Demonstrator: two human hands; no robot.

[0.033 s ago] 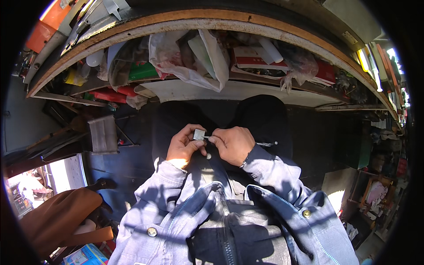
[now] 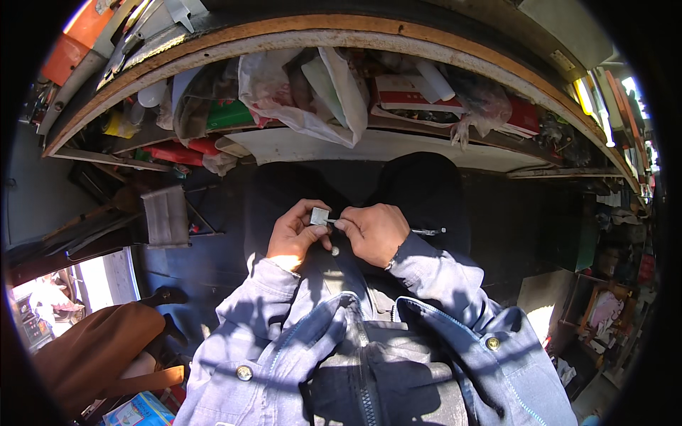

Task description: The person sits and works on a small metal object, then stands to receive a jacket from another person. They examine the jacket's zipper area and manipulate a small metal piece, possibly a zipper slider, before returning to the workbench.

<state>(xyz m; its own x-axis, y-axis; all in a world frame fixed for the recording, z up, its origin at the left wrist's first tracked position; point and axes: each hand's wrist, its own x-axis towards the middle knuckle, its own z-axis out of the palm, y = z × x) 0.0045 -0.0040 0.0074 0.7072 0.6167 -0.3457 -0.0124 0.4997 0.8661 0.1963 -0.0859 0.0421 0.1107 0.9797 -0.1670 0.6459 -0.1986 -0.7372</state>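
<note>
Between the thumb and fingers of my left hand [image 2: 293, 233], a small square silvery-grey metal block [image 2: 320, 216] is gripped above my lap. My right hand [image 2: 375, 231] is closed round a slim metal tool [image 2: 430, 231]. The shiny far end of the tool sticks out to the right of that hand. A thin tip [image 2: 331, 221] shows between the two hands and reaches the block's right edge. My right fingers hide the middle of the tool, so its exact kind is unclear.
In front, a curved wooden-edged bench [image 2: 341, 32] has a shelf below, crowded with a white plastic bag [image 2: 305, 92] and a red box [image 2: 412, 94]. A folding stool [image 2: 167, 216] stands at left. Another person's brown-clothed leg [image 2: 106, 337] is at lower left. Cluttered shelves [image 2: 607, 305] line the right.
My hands, the metal block and the tool look the same. Only the brown-clothed person at lower left has shifted very slightly.
</note>
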